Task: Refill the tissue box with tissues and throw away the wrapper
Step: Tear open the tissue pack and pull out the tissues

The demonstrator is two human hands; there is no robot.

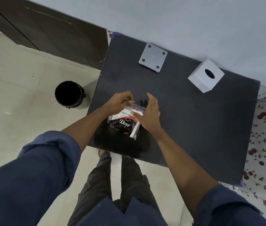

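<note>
Pinching the tissue pack [125, 123] above the black tabletop [187, 121], left fingers [126, 97] curl, right fingers [152, 99] straight.

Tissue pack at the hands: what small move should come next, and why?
Probably tear the tissue pack open at its top. The left hand pinches its clear top edge, the right hand rests against its side with straight fingers, and the tissues look still inside. The tissue box waits apart, farther back on the table.
</note>
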